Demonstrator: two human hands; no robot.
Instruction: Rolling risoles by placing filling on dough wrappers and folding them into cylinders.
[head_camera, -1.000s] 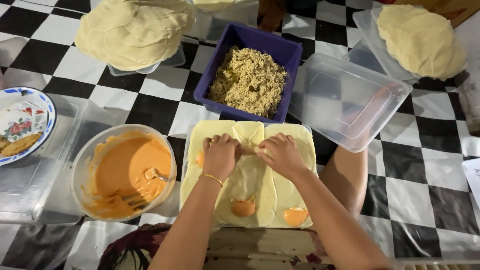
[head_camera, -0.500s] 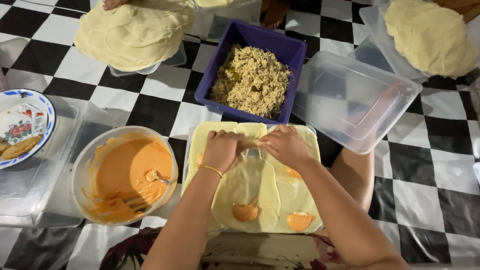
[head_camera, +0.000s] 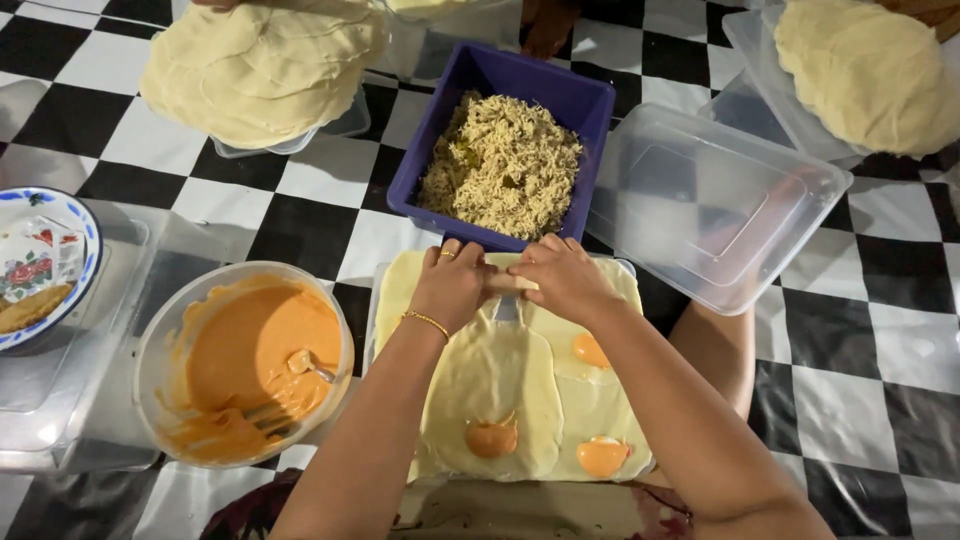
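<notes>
Nearest: three orange dabs (head_camera: 492, 438) sat on the near ends of the pale wrappers (head_camera: 500, 385), not yet rolled over. Judged best left clear until the roll reached them, so the paste could seal the last edge.

Both hands lay side by side on the wrappers' far edge. Left hand (head_camera: 452, 288), bracelet at wrist, fingers curled down together over the roll (head_camera: 508, 284). Right hand (head_camera: 566, 280) likewise pressed flat, fingers closed on the same roll; grip of each clamped lightly on the rolled edge, nothing lifted. Roll only just begun, lying at the far edge just short of the blue tub.

Judged good practice here: even pressure from both hands, thumbs tucking filling tight, rolling straight toward the body so the tube stayed level; too hard a squeeze would likely tear the thin sheet.

Left of the wrappers: bowl (head_camera: 243, 362) of orange paste, spoon (head_camera: 310, 368) sunk in it. Farther left, a patterned plate (head_camera: 45, 262).

Beyond the hands: blue tub (head_camera: 590, 105) of shredded filling (head_camera: 500, 165), touching the wrappers' far edge. Right of it, an upturned clear box (head_camera: 715, 205).

Farthest: two stacks of wrappers, left (head_camera: 260, 65) and right (head_camera: 870, 70), on the chequered cloth (head_camera: 330, 200).
</notes>
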